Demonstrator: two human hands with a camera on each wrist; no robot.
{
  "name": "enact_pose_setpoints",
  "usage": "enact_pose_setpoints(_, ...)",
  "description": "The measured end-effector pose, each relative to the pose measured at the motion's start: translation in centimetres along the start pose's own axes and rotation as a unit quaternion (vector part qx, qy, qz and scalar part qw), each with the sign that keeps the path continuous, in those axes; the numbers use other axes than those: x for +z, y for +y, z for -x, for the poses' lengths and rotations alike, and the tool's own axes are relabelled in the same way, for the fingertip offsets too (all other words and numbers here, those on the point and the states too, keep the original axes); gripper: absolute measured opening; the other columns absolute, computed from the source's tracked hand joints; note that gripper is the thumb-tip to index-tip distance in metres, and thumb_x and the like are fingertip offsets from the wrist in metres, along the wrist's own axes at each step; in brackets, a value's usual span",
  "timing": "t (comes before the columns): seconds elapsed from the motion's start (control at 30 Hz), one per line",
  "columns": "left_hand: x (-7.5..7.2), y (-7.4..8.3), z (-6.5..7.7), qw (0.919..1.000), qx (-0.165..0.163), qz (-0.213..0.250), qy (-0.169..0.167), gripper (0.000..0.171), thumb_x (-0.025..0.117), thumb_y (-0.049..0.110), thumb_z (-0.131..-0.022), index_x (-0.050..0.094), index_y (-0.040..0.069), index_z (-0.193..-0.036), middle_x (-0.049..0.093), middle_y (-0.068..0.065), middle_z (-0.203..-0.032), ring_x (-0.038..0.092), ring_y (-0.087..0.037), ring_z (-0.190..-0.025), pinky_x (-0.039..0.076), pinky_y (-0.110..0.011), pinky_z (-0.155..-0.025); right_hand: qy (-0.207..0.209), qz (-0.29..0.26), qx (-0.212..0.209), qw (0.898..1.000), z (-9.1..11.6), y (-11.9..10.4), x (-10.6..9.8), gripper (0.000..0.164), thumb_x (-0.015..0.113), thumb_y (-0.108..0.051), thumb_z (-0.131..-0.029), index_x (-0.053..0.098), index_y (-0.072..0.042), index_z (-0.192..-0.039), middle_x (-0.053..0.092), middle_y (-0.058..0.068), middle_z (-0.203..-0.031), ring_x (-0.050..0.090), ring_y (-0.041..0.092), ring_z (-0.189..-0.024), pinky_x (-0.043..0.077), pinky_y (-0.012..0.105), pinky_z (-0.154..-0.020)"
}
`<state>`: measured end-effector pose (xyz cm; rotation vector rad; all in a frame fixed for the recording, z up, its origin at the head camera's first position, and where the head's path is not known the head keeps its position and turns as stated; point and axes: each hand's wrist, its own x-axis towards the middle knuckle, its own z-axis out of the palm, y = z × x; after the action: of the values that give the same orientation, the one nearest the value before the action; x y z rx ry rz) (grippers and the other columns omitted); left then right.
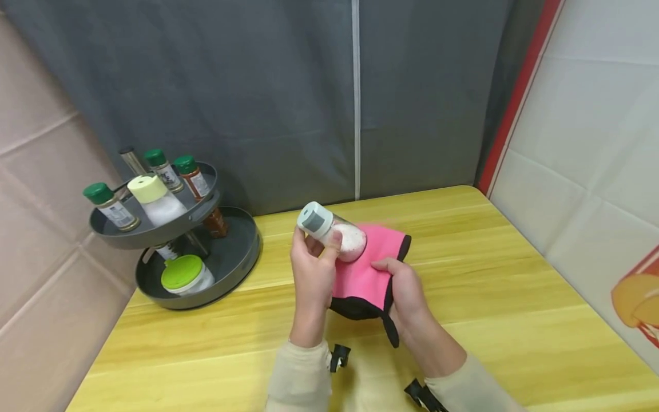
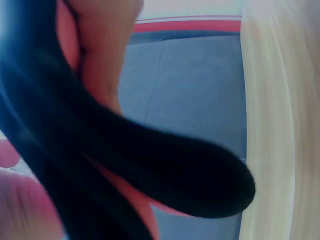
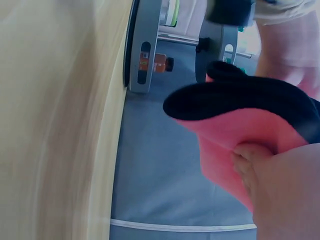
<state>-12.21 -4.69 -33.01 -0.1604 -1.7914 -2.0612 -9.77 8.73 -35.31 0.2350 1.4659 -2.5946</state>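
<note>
In the head view my left hand (image 1: 314, 272) grips a clear shaker bottle (image 1: 352, 242) with a white and grey cap, part filled with white powder. The bottle tilts, its cap toward the upper left. My right hand (image 1: 409, 294) holds a pink cloth (image 1: 362, 280) with black edging, thumb on top and fingers hidden underneath. The bottle's base lies against the pink face of the cloth. In the right wrist view, the right hand's fingers (image 3: 245, 160) press into the cloth (image 3: 235, 127). Black edging (image 2: 200, 175) covers much of the left wrist view.
A grey two-tier rack stands at the left of the wooden table (image 1: 489, 274). Its upper tray (image 1: 154, 233) bears several green-capped spice jars and a shaker with a pale yellow cap (image 1: 148, 187). A green-lidded tub (image 1: 185, 276) sits below. A grey curtain (image 1: 257, 103) hangs behind.
</note>
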Motion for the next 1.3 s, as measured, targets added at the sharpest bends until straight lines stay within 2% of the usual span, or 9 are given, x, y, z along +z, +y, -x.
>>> enact_pose_setpoints(0.13,-0.2,-0.3,-0.4,0.9998,0.011,-0.016,0.001,0.056,0.072,0.007,-0.093,0.047,0.006,-0.143,0.06,-0.013,-0.132,0.062,-0.029,-0.12,0.05,-0.045,-0.102,-0.007,0.018,0.016,1.0,0.6,-0.1,-0.3,0.042,0.051,-0.018,-0.096,0.04,-0.004,-0.134,0.058,0.014,-0.126,0.063,0.026,-0.106,0.055,0.036,-0.089)
enact_pose_setpoints(0.3,-0.6,-0.7,-0.3,0.9996,0.003,-0.029,0.005,0.058,0.073,0.01,-0.093,0.047,0.008,-0.144,0.06,-0.011,-0.134,0.062,-0.028,-0.12,0.05,-0.045,-0.102,-0.005,-0.008,0.043,0.999,1.1,-1.3,-0.6,0.052,0.049,-0.017,-0.097,0.03,-0.008,-0.145,0.05,0.013,-0.138,0.057,0.028,-0.118,0.053,0.037,-0.096)
enact_pose_setpoints(0.43,-0.8,-0.4,0.2,0.9997,0.006,-0.025,0.004,0.059,0.074,0.011,-0.092,0.046,0.01,-0.144,0.061,-0.01,-0.131,0.063,-0.026,-0.118,0.052,-0.043,-0.1,-0.003,-0.024,0.043,0.999,1.2,-2.5,-0.8,0.054,0.047,-0.021,-0.099,0.027,-0.013,-0.148,0.046,0.01,-0.142,0.055,0.027,-0.121,0.054,0.038,-0.096)
enact_pose_setpoints(0.57,-0.6,0.4,1.0,0.9987,0.039,-0.034,-0.006,0.057,0.076,0.01,-0.091,0.048,0.008,-0.141,0.061,-0.009,-0.129,0.065,-0.025,-0.116,0.053,-0.043,-0.097,-0.006,-0.03,0.032,0.999,0.7,-2.9,-0.6,0.046,0.046,-0.021,-0.1,0.032,-0.013,-0.144,0.047,0.009,-0.139,0.056,0.026,-0.119,0.054,0.038,-0.095)
enact_pose_setpoints(0.7,-0.2,1.3,1.7,0.9959,0.073,-0.052,-0.009,0.057,0.077,0.012,-0.09,0.05,0.007,-0.139,0.061,-0.008,-0.13,0.065,-0.025,-0.117,0.052,-0.045,-0.098,-0.016,-0.02,0.019,0.999,0.3,-2.2,-0.1,0.043,0.046,-0.021,-0.1,0.035,-0.011,-0.14,0.05,0.008,-0.134,0.057,0.024,-0.116,0.054,0.034,-0.093)
enact_pose_setpoints(0.87,0.1,1.4,1.3,0.9933,0.089,-0.072,-0.007,0.056,0.077,0.014,-0.09,0.051,0.008,-0.139,0.064,-0.008,-0.13,0.065,-0.024,-0.118,0.052,-0.045,-0.098,-0.036,-0.007,0.023,0.999,0.6,-0.9,0.1,0.037,0.046,-0.019,-0.099,0.04,-0.005,-0.133,0.058,0.008,-0.122,0.063,0.021,-0.105,0.056,0.031,-0.087)
enact_pose_setpoints(1.0,-0.3,1.0,0.6,0.9939,0.08,-0.075,-0.011,0.056,0.077,0.014,-0.09,0.052,0.008,-0.14,0.065,-0.008,-0.129,0.065,-0.023,-0.117,0.054,-0.044,-0.097,-0.042,0.003,0.044,0.998,1.2,-0.7,-0.1,0.037,0.047,-0.019,-0.098,0.041,-0.004,-0.131,0.061,0.01,-0.119,0.066,0.023,-0.102,0.057,0.036,-0.086)
enact_pose_setpoints(1.1,-1.0,0.9,0.4,0.9953,0.062,-0.072,-0.015,0.057,0.076,0.013,-0.091,0.051,0.009,-0.142,0.064,-0.007,-0.129,0.065,-0.023,-0.117,0.054,-0.044,-0.095,-0.045,0.006,0.054,0.998,1.6,-1.3,-0.6,0.038,0.045,-0.019,-0.099,0.038,-0.006,-0.134,0.057,0.012,-0.123,0.064,0.026,-0.104,0.057,0.039,-0.087)
enact_pose_setpoints(1.3,-1.9,1.2,0.8,0.9965,0.057,-0.057,-0.021,0.054,0.077,0.012,-0.09,0.052,0.007,-0.138,0.066,-0.009,-0.126,0.066,-0.024,-0.112,0.056,-0.044,-0.092,-0.045,-0.002,0.037,0.998,1.3,-2.7,-1.1,0.038,0.042,-0.021,-0.102,0.034,-0.011,-0.138,0.049,0.01,-0.127,0.06,0.024,-0.109,0.056,0.035,-0.09)
